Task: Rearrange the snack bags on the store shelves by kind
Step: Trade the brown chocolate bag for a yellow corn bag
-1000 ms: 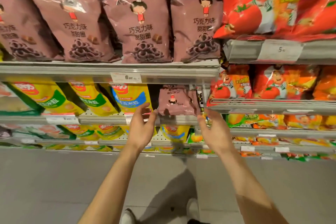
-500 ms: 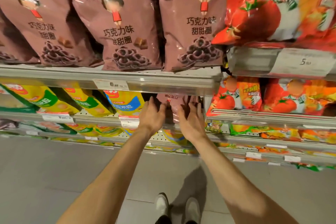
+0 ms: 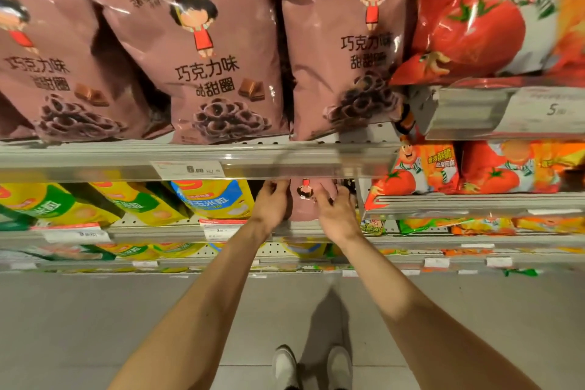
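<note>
Both hands are on a small mauve snack bag (image 3: 304,204) that stands on the second shelf (image 3: 177,233), partly tucked under the front rail of the shelf above. The left hand (image 3: 271,204) presses its fingers against the bag's left edge, and the right hand (image 3: 335,210) lies across the bag's front and right side with the fingers spread; together they pinch the bag between them, though whether either hand has curled fully around it cannot be told, since the upper part of the bag and the fingertips sit in the shadow of the rail. The bag bears a small cartoon figure in a red dress, the same print as on the large mauve bags (image 3: 218,66) lined up on the shelf above (image 3: 95,161), which show chocolate rings and squares. Just left of the held bag, on the same shelf, stands a yellow and blue bag (image 3: 215,199), with yellow and green bags (image 3: 63,206) further left. To the right, on a neighbouring rack, red and orange tomato bags (image 3: 493,168) fill two levels. White price tags (image 3: 190,169) clip to the rails. Below, both bare forearms reach up from the frame's bottom, and a pair of white shoes (image 3: 311,367) stands on the grey floor (image 3: 95,326).
</note>
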{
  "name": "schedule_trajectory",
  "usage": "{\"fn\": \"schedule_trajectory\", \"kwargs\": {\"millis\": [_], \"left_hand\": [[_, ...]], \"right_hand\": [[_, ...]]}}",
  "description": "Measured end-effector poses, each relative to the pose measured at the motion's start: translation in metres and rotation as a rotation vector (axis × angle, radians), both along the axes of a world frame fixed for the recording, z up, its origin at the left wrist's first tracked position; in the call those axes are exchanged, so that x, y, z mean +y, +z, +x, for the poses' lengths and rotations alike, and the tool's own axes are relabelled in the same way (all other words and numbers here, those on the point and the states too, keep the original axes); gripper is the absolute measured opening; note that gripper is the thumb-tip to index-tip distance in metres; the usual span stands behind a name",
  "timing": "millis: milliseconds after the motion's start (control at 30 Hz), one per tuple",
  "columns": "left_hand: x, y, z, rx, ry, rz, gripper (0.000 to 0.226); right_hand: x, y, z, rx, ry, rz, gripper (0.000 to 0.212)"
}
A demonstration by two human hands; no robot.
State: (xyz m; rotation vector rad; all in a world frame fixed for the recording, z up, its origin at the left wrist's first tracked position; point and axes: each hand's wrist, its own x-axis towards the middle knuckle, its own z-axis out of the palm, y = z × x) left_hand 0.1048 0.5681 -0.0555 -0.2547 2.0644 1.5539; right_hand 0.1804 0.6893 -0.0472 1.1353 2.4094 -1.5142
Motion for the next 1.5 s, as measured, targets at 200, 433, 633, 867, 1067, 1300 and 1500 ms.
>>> {"fn": "schedule_trajectory", "kwargs": {"millis": [200, 433, 633, 867, 1067, 1300, 1500], "left_hand": [[-0.005, 0.024, 0.012, 0.101, 0.021, 0.119, 0.025], [-0.014, 0.043, 0.037, 0.193, -0.055, 0.174, 0.030], [-0.034, 0.051, 0.060, 0.169, -0.008, 0.231, 0.019], [-0.060, 0.054, 0.089, 0.066, -0.010, 0.362, 0.017], [-0.076, 0.065, 0.116, 0.070, -0.011, 0.486, 0.072], [-0.089, 0.091, 0.165, 0.081, -0.047, 0.528, 0.048], [-0.086, 0.136, 0.213, 0.141, -0.058, 0.492, 0.063]], "right_hand": [[-0.010, 0.008, 0.009, 0.096, -0.014, -0.063, 0.066], [-0.010, 0.028, 0.038, 0.180, -0.013, -0.219, 0.049], [-0.016, 0.034, 0.066, 0.249, -0.004, -0.224, 0.067], [-0.021, 0.060, 0.101, 0.270, -0.015, -0.252, 0.032], [-0.030, 0.076, 0.136, 0.321, -0.006, -0.267, 0.024], [-0.029, 0.101, 0.186, 0.420, 0.046, -0.295, 0.023], [-0.026, 0.118, 0.235, 0.517, 0.073, -0.374, 0.066]]}}
